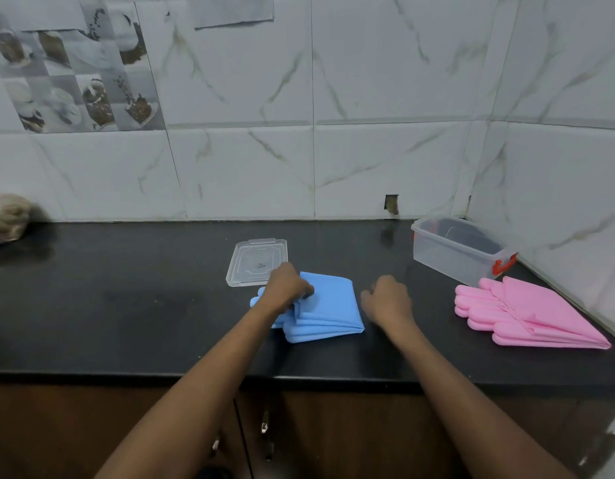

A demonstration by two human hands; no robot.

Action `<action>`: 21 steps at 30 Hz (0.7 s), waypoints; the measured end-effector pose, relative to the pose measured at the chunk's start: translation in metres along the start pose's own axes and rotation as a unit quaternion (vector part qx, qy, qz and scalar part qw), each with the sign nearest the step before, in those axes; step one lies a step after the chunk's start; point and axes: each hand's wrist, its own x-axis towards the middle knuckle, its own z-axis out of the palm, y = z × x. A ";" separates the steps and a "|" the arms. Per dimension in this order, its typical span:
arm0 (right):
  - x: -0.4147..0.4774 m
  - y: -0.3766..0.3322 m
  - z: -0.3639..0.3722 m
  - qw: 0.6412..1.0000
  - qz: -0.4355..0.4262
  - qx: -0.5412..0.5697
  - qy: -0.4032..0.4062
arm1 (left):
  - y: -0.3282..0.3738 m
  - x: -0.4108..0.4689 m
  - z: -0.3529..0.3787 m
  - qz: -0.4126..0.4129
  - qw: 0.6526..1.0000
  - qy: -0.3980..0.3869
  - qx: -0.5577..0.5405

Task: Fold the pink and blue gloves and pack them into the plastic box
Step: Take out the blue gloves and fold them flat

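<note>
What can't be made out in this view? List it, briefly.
Head view:
- Left hand: fingertips on the blue gloves are hidden under the hand's own back.
- Right hand: curled fingers hide whether it holds anything.
- Plastic box: dark contents blurred by its cloudy wall.
- Beige bundle: cut off by the left edge.
- Paper sheet on the wall: cut by the top edge, print too small.
</note>
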 end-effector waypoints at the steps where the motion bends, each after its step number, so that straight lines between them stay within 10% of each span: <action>1: 0.005 0.001 0.002 1.000 0.015 0.006 -0.026 | 0.004 -0.003 0.003 0.016 0.997 0.020 0.069; 6: 0.006 -0.017 0.015 0.995 0.048 0.015 -0.084 | 0.015 -0.012 0.003 0.006 0.960 0.052 0.274; 10: 0.017 -0.022 0.024 0.984 0.079 0.094 -0.131 | -0.017 -0.008 -0.014 -0.094 0.963 0.052 0.249; 21: 0.020 -0.004 0.008 0.868 0.174 0.405 -0.229 | -0.019 -0.021 -0.003 -0.038 0.995 0.050 0.075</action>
